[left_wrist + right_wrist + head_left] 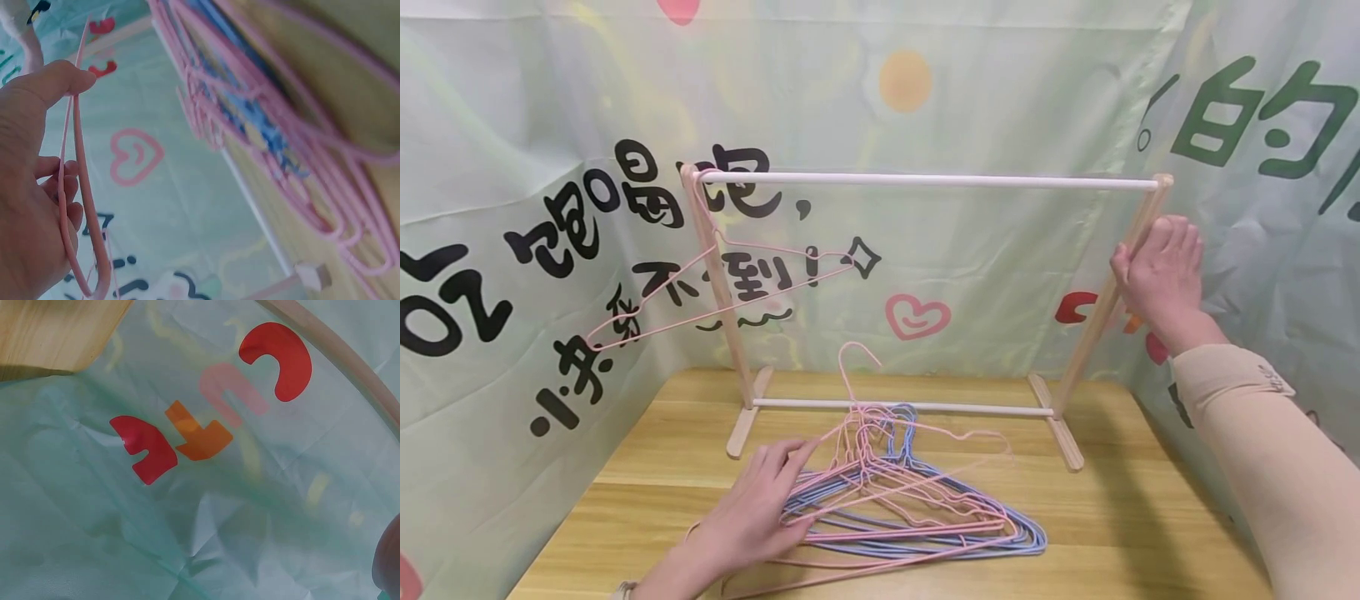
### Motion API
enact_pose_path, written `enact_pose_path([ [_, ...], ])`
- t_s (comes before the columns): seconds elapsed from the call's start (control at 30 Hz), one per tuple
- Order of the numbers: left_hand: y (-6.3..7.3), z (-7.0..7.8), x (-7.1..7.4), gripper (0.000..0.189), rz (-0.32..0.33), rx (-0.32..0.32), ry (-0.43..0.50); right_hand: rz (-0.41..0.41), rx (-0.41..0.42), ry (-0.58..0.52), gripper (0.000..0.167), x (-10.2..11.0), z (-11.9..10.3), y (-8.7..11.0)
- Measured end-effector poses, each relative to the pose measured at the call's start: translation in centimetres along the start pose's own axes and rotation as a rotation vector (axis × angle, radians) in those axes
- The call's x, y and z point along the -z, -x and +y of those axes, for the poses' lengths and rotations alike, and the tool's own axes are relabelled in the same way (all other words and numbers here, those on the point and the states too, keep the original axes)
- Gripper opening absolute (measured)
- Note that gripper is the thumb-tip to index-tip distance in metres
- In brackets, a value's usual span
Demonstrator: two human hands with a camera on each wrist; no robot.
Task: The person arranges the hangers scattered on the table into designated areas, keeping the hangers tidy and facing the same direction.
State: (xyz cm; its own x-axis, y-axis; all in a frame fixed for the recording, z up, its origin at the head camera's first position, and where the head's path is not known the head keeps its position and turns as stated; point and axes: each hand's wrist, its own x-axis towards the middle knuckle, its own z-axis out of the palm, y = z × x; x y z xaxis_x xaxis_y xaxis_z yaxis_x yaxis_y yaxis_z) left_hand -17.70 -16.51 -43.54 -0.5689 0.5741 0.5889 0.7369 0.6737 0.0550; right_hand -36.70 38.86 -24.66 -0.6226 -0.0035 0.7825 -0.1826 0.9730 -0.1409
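My left hand [748,508] pinches one end of a pink wire hanger [841,363], its hook pointing up over the pile. In the left wrist view, the thumb and curled fingers hold that end. Below it, several blue hangers [1030,546] and pink hangers lie heaped on the table, tangled at their hooks. At the right, my right hand [1165,271] grips the wooden post of a small clothes rack [940,180]. Just part of a digit shows at the right wrist view's edge. Another pink hanger [782,248] hangs from the rack's bar at the left end.
The wooden table [647,450] carries the rack on two flat feet, with a lower white rod [962,407] between them. A printed pale green cloth [1000,100] stands behind and on both sides, close to the rack's posts.
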Motion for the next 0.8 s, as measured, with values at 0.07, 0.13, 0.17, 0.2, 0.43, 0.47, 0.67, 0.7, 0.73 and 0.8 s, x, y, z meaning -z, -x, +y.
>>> enact_pose_path([
  [0.07, -0.2, -0.4, 0.5, 0.105, 0.036, -0.003, -0.020, 0.005, 0.006, -0.002, 0.035, 0.0, 0.0, 0.0],
  [0.13, -0.4, -0.9, 1.0, 0.105, 0.075, -0.010, -0.037, 0.004, 0.005, -0.002, 0.035, 0.0, 0.0, -0.1],
  [0.17, -0.5, -1.1, 1.2, 0.104, 0.091, -0.011, -0.043, 0.000, 0.001, -0.001, 0.035, 0.0, 0.0, -0.1],
  [0.2, -0.7, -1.4, 1.5, 0.104, 0.106, -0.013, -0.047, -0.003, -0.003, -0.001, 0.035, 0.0, 0.0, -0.1],
  [0.43, -1.2, -3.1, 3.4, 0.097, 0.162, -0.003, -0.069, -0.009, -0.009, 0.005, 0.036, 0.0, 0.0, -0.1],
  [0.47, -1.2, -3.4, 3.7, 0.096, 0.172, -0.001, -0.076, -0.012, -0.011, 0.005, 0.036, 0.0, 0.0, -0.1],
  [0.67, -1.9, -4.7, 5.7, 0.092, 0.242, 0.004, -0.102, -0.026, -0.024, 0.006, 0.037, 0.0, 0.0, -0.1],
  [0.7, -2.1, -4.9, 6.1, 0.092, 0.253, 0.007, -0.113, -0.029, -0.026, 0.006, 0.037, 0.0, 0.1, -0.1],
  [0.73, -2.2, -5.0, 6.6, 0.091, 0.263, 0.011, -0.121, -0.031, -0.028, 0.006, 0.037, 0.0, 0.1, -0.1],
  [0.8, -2.6, -5.4, 7.3, 0.087, 0.303, 0.006, -0.142, -0.033, -0.029, 0.006, 0.037, 0.0, 0.2, -0.1],
])
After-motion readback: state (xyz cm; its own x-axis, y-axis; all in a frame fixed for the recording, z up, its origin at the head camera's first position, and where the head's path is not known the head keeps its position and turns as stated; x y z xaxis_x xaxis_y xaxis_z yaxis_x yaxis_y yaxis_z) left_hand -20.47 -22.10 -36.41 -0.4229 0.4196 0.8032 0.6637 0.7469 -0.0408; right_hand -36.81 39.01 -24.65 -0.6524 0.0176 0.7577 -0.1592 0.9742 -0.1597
